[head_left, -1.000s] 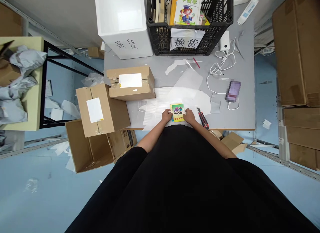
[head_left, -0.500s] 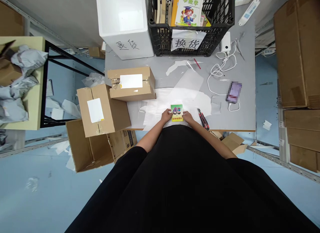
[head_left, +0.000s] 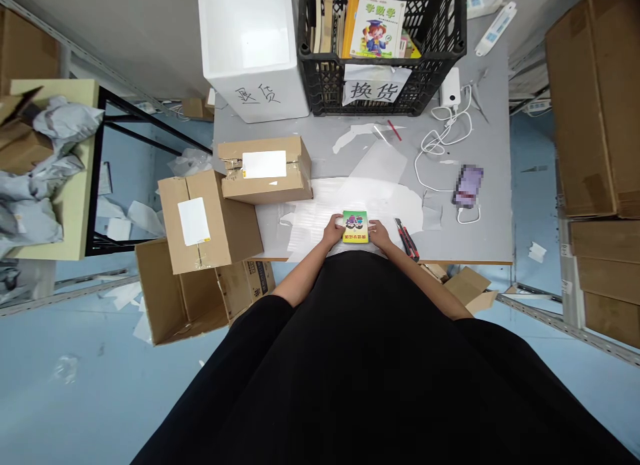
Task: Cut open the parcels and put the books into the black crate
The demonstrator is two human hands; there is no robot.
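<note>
A small green and yellow book [head_left: 355, 226] lies near the table's front edge, over white wrapping sheets [head_left: 320, 218]. My left hand [head_left: 333, 230] grips its left edge, and my right hand [head_left: 379, 232] is closed at its right edge. The book's cover faces up, with its printed figures upside down to me. Just right of my right hand rests a red and black utility knife [head_left: 407, 240].
Two taped cartons [head_left: 267, 186] [head_left: 210, 218] stand at the left of the table [head_left: 475, 242]. A white bin [head_left: 255, 65] and a black crate [head_left: 383, 105] of books are at the back. A phone [head_left: 469, 185] with a white cable lies at the right.
The view has shifted slightly. The book now lies flatter and its cover shows more fully between my hands, which have moved only a little.
</note>
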